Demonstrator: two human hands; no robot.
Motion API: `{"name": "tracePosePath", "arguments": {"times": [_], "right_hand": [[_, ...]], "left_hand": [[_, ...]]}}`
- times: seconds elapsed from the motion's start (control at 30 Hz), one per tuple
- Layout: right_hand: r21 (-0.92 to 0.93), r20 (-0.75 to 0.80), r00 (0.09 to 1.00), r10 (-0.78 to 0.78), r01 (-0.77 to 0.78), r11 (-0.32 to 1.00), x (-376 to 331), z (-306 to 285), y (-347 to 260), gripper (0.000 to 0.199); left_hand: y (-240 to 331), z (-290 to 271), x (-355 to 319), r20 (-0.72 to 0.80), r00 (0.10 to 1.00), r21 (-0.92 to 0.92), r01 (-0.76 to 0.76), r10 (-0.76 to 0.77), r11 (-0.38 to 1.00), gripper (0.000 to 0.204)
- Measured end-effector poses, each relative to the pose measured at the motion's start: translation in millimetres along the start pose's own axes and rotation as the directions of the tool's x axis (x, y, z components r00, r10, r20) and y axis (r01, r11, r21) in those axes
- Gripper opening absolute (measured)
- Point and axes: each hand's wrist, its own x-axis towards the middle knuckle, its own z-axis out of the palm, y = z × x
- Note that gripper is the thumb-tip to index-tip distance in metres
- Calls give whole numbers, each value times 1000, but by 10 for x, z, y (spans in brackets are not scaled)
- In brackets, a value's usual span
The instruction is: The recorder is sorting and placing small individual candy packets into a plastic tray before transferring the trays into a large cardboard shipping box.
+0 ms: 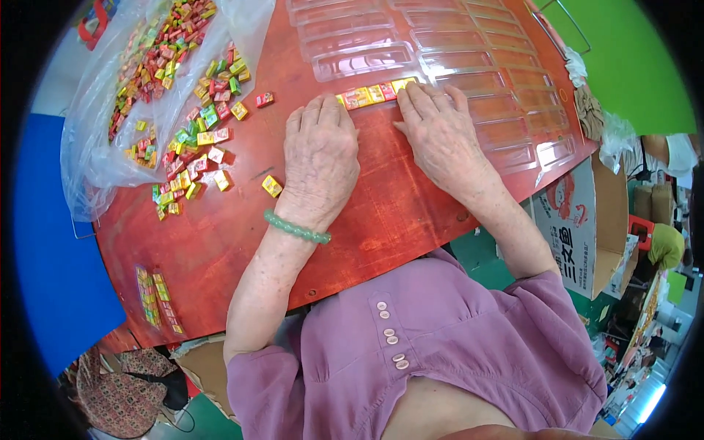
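A short row of small red and yellow wrapped candies [375, 94] lies on the red table, just below a clear plastic tray. My left hand [321, 150] is at the row's left end, its fingers close together and bent down against it. At the right end, the fingers of my right hand [438, 132] press on the last yellow piece, so the row sits between both hands. My fingertips are partly hidden. One loose yellow candy [272, 186] lies beside my left wrist, and a red candy [265, 99] is left of my left hand.
A clear plastic bag [84, 147] spills a heap of loose candies [209, 117] at the left. Clear compartment trays [363, 62] cover the table's far and right parts. Some packed strips [147, 297] lie near the left front edge. An open cardboard box [568, 227] stands beyond the right edge.
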Motion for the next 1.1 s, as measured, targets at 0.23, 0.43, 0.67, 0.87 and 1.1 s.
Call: {"name": "tracePosePath", "arguments": {"times": [0.23,0.43,0.67,0.87,1.1], "right_hand": [[115,61,996,-72,65,991,-407,-197,-209,43],[291,21,973,-230,214,933,-515,-271,-495,47],[605,51,878,-476,352,714,-329,-331,-852,44],[627,70,900,-431,297,720,-186,-328,-941,41],[579,79,927,-367,257,774,5,-289,-885,38]], "left_hand": [[155,-244,-484,-70,996,-289,29,-51,957,60],[306,-287,-1059,-57,988,-232,129,-146,964,56],[162,-539,-1792,-114,909,-158,382,-401,911,47],[-205,-784,-2300,-206,792,80,599,-574,797,44],[-550,-966,-2642,-306,704,170,703,-641,691,36]]}}
